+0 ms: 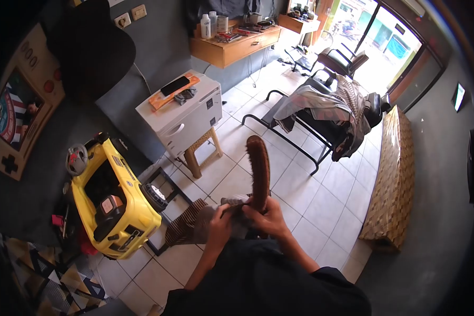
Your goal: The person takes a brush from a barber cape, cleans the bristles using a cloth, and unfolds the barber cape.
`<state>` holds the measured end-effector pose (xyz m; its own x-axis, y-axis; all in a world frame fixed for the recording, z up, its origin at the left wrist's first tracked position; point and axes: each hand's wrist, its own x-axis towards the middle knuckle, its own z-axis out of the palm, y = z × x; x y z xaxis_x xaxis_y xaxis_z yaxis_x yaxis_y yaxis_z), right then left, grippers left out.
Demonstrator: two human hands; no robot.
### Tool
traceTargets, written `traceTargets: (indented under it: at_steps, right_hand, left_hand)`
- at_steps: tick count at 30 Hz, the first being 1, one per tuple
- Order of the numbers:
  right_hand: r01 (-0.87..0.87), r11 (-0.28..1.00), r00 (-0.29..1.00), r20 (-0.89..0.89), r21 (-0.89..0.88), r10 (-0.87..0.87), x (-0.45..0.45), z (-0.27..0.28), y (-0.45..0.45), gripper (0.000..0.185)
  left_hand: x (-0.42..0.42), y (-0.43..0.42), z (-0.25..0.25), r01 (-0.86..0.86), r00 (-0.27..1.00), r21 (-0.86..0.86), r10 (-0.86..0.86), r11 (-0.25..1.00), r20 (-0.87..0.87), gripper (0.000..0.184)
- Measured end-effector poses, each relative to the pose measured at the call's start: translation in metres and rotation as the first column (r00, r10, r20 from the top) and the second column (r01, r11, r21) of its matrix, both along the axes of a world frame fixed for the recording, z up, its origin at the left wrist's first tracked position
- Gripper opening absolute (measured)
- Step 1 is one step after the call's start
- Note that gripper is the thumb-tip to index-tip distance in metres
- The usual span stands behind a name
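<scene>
Our right hand is clamped round the lower end of a long brush, which stands almost upright in front of us over the floor of pale, glossy square tiles. The brush is brown and gently curved, with a rounded tip and short, stiff bristles fringing its left edge. Our left hand is just beside the right, its fingers curled in by the brush's base; we cannot tell whether they grip anything. Below the hands we see soft grey cloth and, to the left, ribbed cloth in brown stripes.

Further left sits a toy car of smooth yellow plastic with rounded corners and a chunky black wheel. Ahead of us, a boxy white cabinet with flat sides rests on a stool with a woven-looking side. To the right, crumpled, thin cloth drapes over a chair framed in black metal tube, and a long box with a checkered, basket-like surface lines the wall.
</scene>
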<state>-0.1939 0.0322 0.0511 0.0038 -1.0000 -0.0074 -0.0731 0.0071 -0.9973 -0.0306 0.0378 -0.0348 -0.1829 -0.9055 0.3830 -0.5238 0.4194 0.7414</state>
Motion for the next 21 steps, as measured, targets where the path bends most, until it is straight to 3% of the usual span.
traceTargets:
  at_steps: [5, 7, 9, 12, 14, 16, 19, 21]
  right_hand:
    - [0.125, 0.986, 0.99, 0.079, -0.113, -0.117, -0.01, 0.026, -0.003, 0.013]
    - [0.272, 0.946, 0.957, 0.156, -0.176, -0.246, -0.021, 0.027, -0.012, 0.011]
    - [0.364, 0.919, 0.923, 0.191, -0.152, -0.334, -0.038, 0.049, -0.021, 0.011]
    - [0.301, 0.951, 0.942, 0.176, -0.075, -0.284, -0.057, 0.064, -0.024, 0.013]
    - [0.221, 0.971, 0.974, 0.07, -0.088, -0.215, -0.057, 0.054, -0.023, 0.014]
    - [0.12, 0.978, 0.987, -0.085, -0.173, -0.136, -0.052, 0.031, -0.023, 0.018]
    - [0.067, 0.981, 0.988, -0.129, -0.182, -0.091, -0.047, 0.028, -0.018, 0.016]
    - [0.036, 0.988, 0.983, -0.174, -0.148, -0.062, -0.048, 0.035, -0.015, 0.015]
  left_hand:
    - [0.017, 0.003, -0.071, -0.115, 0.97, -0.011, 0.115, 0.993, 0.216, 0.028]
    - [0.035, 0.032, -0.115, -0.233, 0.81, 0.145, 0.11, 0.962, 0.576, 0.031]
    - [0.046, 0.044, -0.096, -0.247, 0.713, 0.437, -0.143, 0.865, 0.686, 0.033]
    - [0.05, 0.031, -0.076, 0.128, 0.925, 0.505, -0.286, 0.853, 0.249, 0.031]
    - [0.017, 0.013, -0.005, 0.33, 0.944, 0.336, -0.318, 0.882, -0.092, 0.027]
    - [-0.021, 0.001, 0.036, 0.26, 0.939, 0.108, -0.225, 0.959, -0.262, 0.026]
    - [-0.062, -0.013, 0.071, 0.036, 0.952, -0.069, -0.055, 0.997, -0.301, 0.033]
    - [-0.075, -0.016, 0.073, 0.095, 0.914, 0.071, -0.059, 0.993, -0.402, 0.033]
